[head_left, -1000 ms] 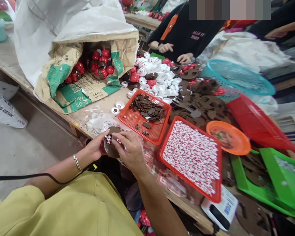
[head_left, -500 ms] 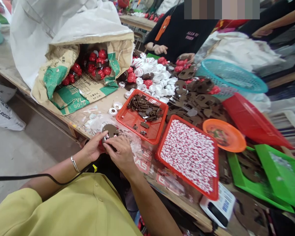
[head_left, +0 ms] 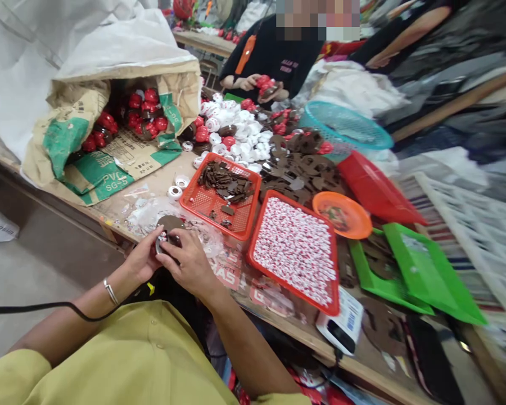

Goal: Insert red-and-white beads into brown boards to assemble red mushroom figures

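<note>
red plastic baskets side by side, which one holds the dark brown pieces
The flat red plastic basket nearer the large white sack: it holds dark brown pieces; the neighbouring red basket holds red-and-white ones.

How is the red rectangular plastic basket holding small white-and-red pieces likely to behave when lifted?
The red rectangular plastic basket would probably stay fairly stiff, as its rim looks straight and moulded. The small white-and-red pieces could slide or spill if it tilts, since they seem to lie loose.
</note>
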Demonstrator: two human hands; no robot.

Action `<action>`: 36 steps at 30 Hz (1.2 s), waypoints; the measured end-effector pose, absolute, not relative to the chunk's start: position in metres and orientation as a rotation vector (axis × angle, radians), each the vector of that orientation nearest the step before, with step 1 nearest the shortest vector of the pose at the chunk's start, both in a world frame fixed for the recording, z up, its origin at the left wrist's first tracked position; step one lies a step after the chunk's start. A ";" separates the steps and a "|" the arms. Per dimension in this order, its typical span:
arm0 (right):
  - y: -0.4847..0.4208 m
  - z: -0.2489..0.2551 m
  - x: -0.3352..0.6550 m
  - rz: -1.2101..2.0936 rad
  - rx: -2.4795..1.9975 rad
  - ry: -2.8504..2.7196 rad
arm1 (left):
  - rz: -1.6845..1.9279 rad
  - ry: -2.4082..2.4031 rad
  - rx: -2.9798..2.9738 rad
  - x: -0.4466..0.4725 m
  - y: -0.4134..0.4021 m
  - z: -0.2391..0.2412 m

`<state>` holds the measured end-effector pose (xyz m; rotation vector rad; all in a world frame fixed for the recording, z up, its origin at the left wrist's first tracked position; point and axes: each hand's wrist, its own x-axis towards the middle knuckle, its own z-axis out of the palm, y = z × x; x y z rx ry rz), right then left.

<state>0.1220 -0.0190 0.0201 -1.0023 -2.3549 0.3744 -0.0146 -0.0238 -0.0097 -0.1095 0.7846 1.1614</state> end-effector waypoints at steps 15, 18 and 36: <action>0.028 0.044 0.169 0.440 -1.053 -2.095 | 1.096 0.823 -0.082 -0.021 -0.014 0.000; 0.079 0.045 0.219 0.288 -1.390 -1.981 | 1.089 0.849 -0.064 -0.027 -0.018 0.000; 0.151 -0.011 0.250 0.068 -1.927 -2.520 | 1.090 0.843 -0.070 -0.025 -0.012 0.008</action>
